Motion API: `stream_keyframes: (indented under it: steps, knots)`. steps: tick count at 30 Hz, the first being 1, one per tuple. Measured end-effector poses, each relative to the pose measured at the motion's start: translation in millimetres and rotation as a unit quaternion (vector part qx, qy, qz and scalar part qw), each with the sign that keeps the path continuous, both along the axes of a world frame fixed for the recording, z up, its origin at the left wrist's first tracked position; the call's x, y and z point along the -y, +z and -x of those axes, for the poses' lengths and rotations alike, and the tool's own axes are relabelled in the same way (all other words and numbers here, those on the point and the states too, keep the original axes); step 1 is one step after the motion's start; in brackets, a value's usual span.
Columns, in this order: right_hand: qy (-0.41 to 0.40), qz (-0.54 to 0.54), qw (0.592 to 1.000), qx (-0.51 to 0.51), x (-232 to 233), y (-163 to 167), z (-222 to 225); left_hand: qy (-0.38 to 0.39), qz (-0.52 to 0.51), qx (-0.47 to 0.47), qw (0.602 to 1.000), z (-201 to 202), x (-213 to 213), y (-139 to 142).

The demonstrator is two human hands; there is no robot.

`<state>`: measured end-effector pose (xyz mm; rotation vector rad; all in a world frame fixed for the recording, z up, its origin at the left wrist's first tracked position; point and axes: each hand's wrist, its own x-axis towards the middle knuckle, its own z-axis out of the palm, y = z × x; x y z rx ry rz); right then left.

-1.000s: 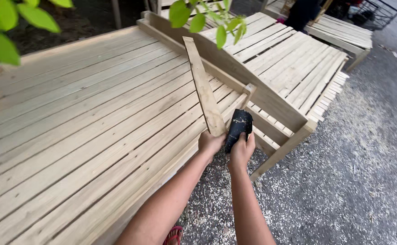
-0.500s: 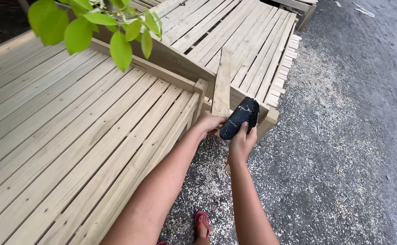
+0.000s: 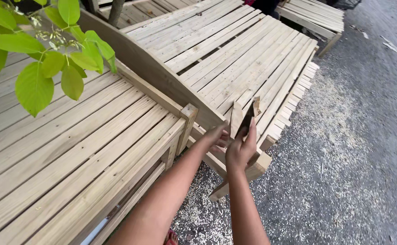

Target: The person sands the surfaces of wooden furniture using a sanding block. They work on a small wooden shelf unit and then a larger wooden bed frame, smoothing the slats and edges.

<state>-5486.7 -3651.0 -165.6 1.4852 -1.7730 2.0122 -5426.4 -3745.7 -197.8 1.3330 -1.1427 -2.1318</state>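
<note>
Hands together at the slatted frame's end, right hand [image 3: 240, 149] around a dark tool [image 3: 246, 121], left hand [image 3: 216, 136] gripping a wooden slat [image 3: 235, 119]

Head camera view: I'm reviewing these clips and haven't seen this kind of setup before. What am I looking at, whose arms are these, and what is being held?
The camera sits on a person's head and looks down, so both bare arms are the wearer's own. The right hand grips a flat dark object, seen edge-on; what it is cannot be told. The left hand rests against a short wooden slat beside it. Around them are pale slatted wooden frames, one leaning over another. Below is dark gravel ground strewn with sawdust. Green leaves hang in at upper left.
</note>
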Motion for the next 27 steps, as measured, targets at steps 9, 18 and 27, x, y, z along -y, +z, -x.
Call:
stream_keyframes:
  steps: [9,18,27]
  knots:
    - [0.276,-0.163,0.926,-0.199,120.3,-108.1,-121.7,0.292,0.311,0.394,0.814,-225.6,-22.1,-109.0]
    - [0.423,-0.469,0.449,-0.632,25.6,-135.6,-312.1,0.446,0.283,0.514,0.676,-359.4,-126.6,-146.6]
    - [0.162,-0.694,0.612,-0.344,145.4,-119.8,-215.7,0.438,0.279,0.517,0.680,-374.1,-149.6,-162.2]
